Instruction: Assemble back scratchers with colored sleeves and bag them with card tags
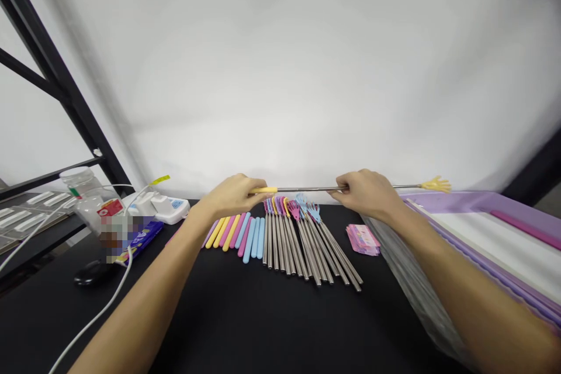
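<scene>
A yellow back scratcher (302, 189) with a long metal rod is held level above the table. My left hand (236, 194) is closed round its yellow handle, and my right hand (364, 191) grips the rod farther along. Its yellow hand-shaped head (436, 184) sticks out past my right hand. Below lie several metal rods (302, 251) side by side, with pink, blue, purple and yellow scratcher heads at their far ends. To their left is a row of loose coloured handles (236, 234) in yellow, pink and blue.
A stack of pink cards (363, 239) lies right of the rods. On the right stands a purple-rimmed bin (473, 201) with plastic film at its side. At left are a power strip (175, 210), white cable, clear jar (85, 193), black mouse (94, 273) and purple packet (144, 239).
</scene>
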`<state>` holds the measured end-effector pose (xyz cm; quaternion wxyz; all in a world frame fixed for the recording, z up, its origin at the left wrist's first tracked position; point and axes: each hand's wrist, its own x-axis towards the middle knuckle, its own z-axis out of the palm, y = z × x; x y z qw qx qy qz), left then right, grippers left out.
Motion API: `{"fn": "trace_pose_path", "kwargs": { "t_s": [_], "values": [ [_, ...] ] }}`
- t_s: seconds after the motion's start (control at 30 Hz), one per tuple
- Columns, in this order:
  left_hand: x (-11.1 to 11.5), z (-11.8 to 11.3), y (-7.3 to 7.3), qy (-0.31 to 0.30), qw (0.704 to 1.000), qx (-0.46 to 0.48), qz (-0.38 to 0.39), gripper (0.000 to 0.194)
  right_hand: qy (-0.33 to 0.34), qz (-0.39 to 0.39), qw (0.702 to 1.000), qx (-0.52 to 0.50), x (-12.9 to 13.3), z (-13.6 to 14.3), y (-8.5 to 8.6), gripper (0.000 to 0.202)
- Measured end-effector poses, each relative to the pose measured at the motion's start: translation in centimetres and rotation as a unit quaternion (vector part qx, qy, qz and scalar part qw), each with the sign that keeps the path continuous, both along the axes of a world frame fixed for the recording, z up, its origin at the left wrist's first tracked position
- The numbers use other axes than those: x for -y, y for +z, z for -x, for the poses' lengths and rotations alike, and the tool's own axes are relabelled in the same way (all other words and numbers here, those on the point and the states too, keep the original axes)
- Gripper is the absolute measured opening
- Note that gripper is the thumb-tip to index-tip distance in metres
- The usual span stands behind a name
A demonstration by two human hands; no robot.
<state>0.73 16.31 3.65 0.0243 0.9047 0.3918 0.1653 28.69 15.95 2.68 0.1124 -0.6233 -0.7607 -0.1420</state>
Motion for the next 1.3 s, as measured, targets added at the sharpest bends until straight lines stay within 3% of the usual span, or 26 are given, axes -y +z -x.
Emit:
{"fn": "trace_pose_path", "kwargs": {
  "t_s": [0.1,0.2,0.3,0.37,0.43,0.53,0.6,0.67,0.77,0.83,0.93,1.0,1.13,1.3],
  "values": [
    [-0.1,-0.7,-0.5,-0.028,0.999,0.012,0.03,0.046,0.031,0.005,0.999,0.011,0.4,1.1,-0.5,0.033],
    [0.3,-2.4,-1.3,-0.046,0.998,0.014,0.029,0.041,0.097,0.012,0.995,-0.011,1.2,3.5,-1.1,0.03],
    [0.4,-1.8,-1.0,-0.044,0.997,0.003,0.056,0.033,0.148,0.052,0.987,-0.028,1.5,3.4,-0.9,0.021],
    [0.2,0.0,-0.3,-0.03,0.996,-0.001,0.079,0.031,0.114,0.059,0.992,0.013,1.3,1.6,-0.4,0.019],
    [0.1,2.0,0.5,-0.009,0.996,-0.001,0.091,0.028,0.039,0.066,0.995,0.067,0.9,-0.5,0.1,0.025],
    [0.1,2.8,0.9,0.005,0.996,0.003,0.093,0.022,-0.01,0.087,0.994,0.058,0.5,-1.5,-0.2,0.039],
    [0.3,1.5,0.6,-0.014,0.995,0.002,0.096,0.02,0.01,0.088,0.995,0.049,0.6,0.2,-1.1,0.041],
    [0.5,-0.7,0.1,-0.043,0.995,-0.006,0.089,0.017,0.071,0.087,0.993,0.029,1.0,2.9,-2.0,0.037],
    [0.7,-2.8,-0.6,-0.058,0.996,-0.007,0.07,0.016,0.132,0.048,0.99,-0.022,1.6,5.7,-2.3,0.027],
    [0.5,-2.5,-0.7,-0.063,0.993,0.007,0.102,0.013,0.148,0.04,0.988,-0.027,1.7,5.5,-1.5,0.025],
    [0.2,-0.4,-0.2,-0.055,0.987,0.036,0.148,0.009,0.159,-0.003,0.987,0.027,1.3,3.1,0.1,0.027],
    [0.1,1.0,0.3,-0.041,0.985,0.054,0.162,0.009,0.119,-0.008,0.991,0.055,1.0,1.5,0.6,0.034],
    [0.2,1.4,0.6,-0.034,0.984,0.065,0.161,0.012,0.044,0.027,0.998,0.022,0.8,1.0,0.1,0.037],
    [0.4,-0.5,-0.5,-0.053,0.99,0.034,0.122,0.015,0.091,0.04,0.995,-0.015,1.2,3.1,-1.1,0.035]
  ]
}}
